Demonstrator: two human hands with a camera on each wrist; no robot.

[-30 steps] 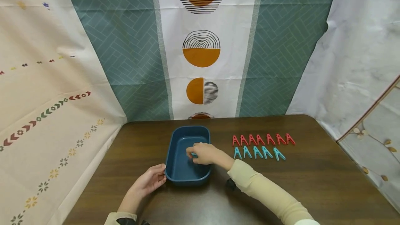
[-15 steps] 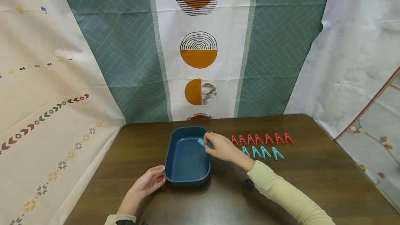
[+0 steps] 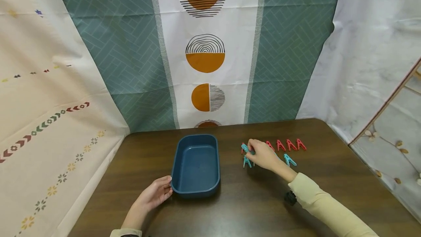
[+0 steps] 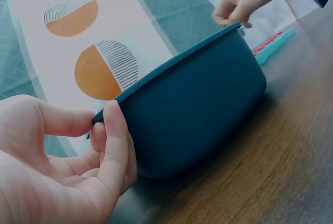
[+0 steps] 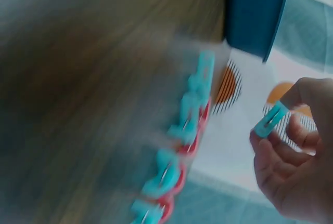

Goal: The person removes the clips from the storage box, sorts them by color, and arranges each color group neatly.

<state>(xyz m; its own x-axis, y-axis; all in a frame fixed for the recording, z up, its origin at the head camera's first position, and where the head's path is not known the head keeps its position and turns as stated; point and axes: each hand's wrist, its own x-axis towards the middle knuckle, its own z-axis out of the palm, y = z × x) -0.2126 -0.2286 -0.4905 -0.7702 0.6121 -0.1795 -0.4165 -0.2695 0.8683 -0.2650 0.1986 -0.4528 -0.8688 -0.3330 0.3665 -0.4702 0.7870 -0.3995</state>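
Note:
At the near left corner of a dark blue plastic tub, my left hand pinches the rim between thumb and fingers, as the left wrist view shows closely. Between thumb and fingertips of my right hand is a teal clothespin, held above the left end of the clothespin rows. Beneath and beside that hand lie teal clothespins in a near row, with red clothespins in a row behind. The hand hides several of both colours in the head view. No clothespin shows inside the tub.
All of it stands on a dark brown wooden table. A patterned cloth hangs behind the back edge, with light cloths along the left and right sides.
From over the tub, my right hand has moved right to the clothespin rows, still pinching the teal clothespin. My left hand keeps its hold on the rim. The head view has shifted slightly.

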